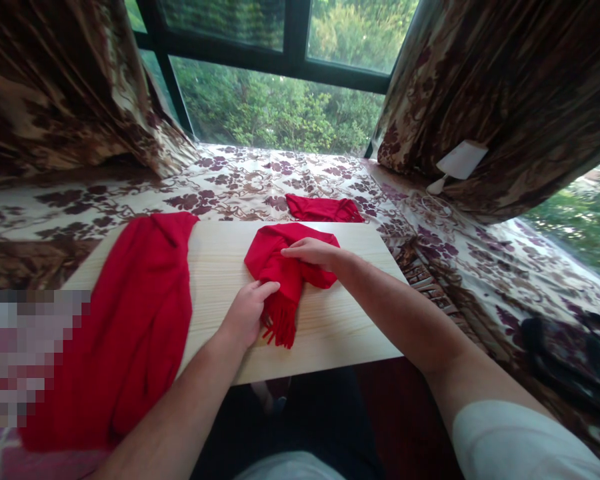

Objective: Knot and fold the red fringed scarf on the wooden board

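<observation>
The red fringed scarf (291, 270) lies bunched and folded on the pale wooden tabletop (350, 327), around its middle, with its fringe pointing toward the person. The left hand (250, 310) is at the scarf's left edge just above the fringe, its fingers grasping the cloth with the thumb on top. The right hand (313, 253) reaches over from the other side and touches the upper folds; its fingertips are small and soft in the view, so I cannot tell whether they pinch the fabric or only rest on it.

To the left, a large red cloth (143, 300) covers that side of the tabletop and hangs over its near edge. Beyond the far edge, a smaller red cloth (323, 209) lies on the floral cover (245, 177). Farther right stands a white lamp (463, 160), before a patterned curtain (480, 80). Greenery shows through the window (275, 110).
</observation>
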`<state>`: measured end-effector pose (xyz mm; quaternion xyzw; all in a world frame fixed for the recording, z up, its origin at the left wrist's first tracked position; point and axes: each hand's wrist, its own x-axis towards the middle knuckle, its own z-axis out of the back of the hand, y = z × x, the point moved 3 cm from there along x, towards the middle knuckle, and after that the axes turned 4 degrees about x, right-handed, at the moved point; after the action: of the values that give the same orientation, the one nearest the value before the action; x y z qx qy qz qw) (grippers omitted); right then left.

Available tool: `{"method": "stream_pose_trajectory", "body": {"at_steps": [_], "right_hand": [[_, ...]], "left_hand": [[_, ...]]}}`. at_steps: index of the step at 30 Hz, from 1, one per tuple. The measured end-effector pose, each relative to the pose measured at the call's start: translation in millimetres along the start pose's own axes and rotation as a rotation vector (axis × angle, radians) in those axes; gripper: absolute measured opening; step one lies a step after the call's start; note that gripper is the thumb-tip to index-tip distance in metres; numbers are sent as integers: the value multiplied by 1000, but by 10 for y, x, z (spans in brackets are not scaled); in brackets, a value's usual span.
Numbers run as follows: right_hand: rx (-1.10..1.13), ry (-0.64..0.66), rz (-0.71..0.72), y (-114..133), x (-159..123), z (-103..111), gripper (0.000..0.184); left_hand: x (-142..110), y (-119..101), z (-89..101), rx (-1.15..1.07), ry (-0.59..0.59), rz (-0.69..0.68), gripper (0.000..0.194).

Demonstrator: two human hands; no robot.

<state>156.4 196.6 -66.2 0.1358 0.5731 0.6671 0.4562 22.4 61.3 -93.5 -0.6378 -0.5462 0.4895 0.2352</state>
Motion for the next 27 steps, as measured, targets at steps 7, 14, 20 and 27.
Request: {"method": "stream_pose_trajectory", "body": {"at_steps": [7, 14, 20, 27], "right_hand": [[1, 86, -29, -17, -22, 32, 54], [-13, 229, -3, 123, -112, 10, 53], [47, 243, -35, 86, -94, -31, 30], [257, 339, -82, 60, -127, -74, 17]], "left_hand": [[-64, 107, 12, -67, 50, -24, 49], [-97, 76, -1, -20, 131, -67, 50], [-100, 31, -39, 55, 164, -41, 48], [-63, -92, -58, 162, 178, -12, 57]]}}
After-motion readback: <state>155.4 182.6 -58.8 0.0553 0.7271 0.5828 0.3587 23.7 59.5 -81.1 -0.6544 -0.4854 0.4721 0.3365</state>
